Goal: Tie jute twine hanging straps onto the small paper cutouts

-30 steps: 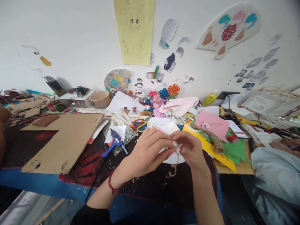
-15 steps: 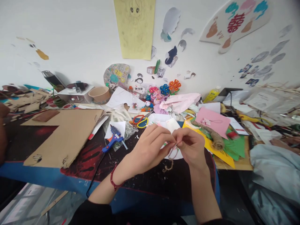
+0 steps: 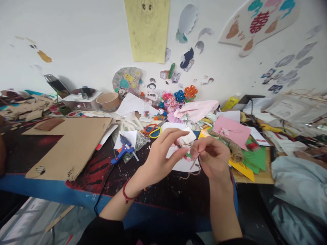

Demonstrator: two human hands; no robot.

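Observation:
My right hand (image 3: 216,158) pinches a thin strand of twine (image 3: 193,173) between thumb and fingertips, and loose loops of it hang below the fingers. Left of it, my left hand (image 3: 163,154) has thumb and fingers spread apart, with no object seen in its grasp. A red cord bracelet (image 3: 125,192) circles the left wrist. Behind and between both hands lies a white paper piece (image 3: 178,166) with small pink, green and red parts on it, partly covered by the fingers.
A blue glue gun (image 3: 124,149), red-and-yellow scissors (image 3: 152,131) and cut cardboard (image 3: 74,146) lie to the left. At right are a twine roll (image 3: 236,153), pink paper (image 3: 232,131) and a person's pale blue sleeve (image 3: 298,183).
My hands have moved apart. The left fingers have opened and shifted left, off the twine; my right hand has moved slightly right, still pinching the strand.

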